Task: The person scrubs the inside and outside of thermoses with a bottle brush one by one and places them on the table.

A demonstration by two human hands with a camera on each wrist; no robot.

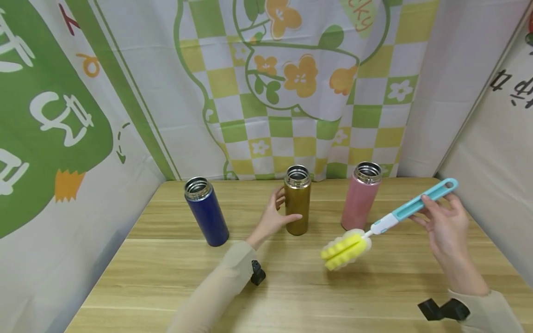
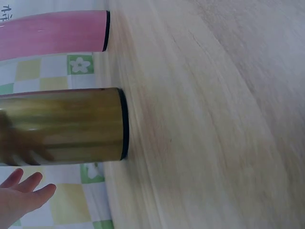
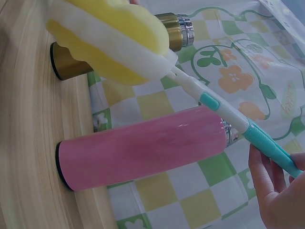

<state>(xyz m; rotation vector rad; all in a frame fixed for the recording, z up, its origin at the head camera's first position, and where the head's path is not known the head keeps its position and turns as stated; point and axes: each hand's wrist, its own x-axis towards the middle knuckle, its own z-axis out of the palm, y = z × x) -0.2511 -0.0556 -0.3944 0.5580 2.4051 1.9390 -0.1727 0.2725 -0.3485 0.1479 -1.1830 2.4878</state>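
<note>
Here, brush (image 1: 385, 223) in right fingers (image 3: 258, 174), gold bottle (image 1: 298, 203) beside left fingers (image 2: 43, 193)

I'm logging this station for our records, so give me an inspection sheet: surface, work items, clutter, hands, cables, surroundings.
Surface: light wood-grain table, no spill visible.
Bottles: blue bottle, gold bottle and pink bottle stand upright in a row, mouths uncovered.
Brush: bottle brush with turquoise-and-white handle, its yellow-and-white head slanting down.
Clutter: nothing seen.
Left hand: left hand at the gold bottle, thumb in front; firm contact cannot be told.
Right hand: right hand holds the brush by its handle.
Cables: nothing seen.
Surroundings: printed backdrop behind the table, checks and flowers; more printed panels at both sides.
</note>
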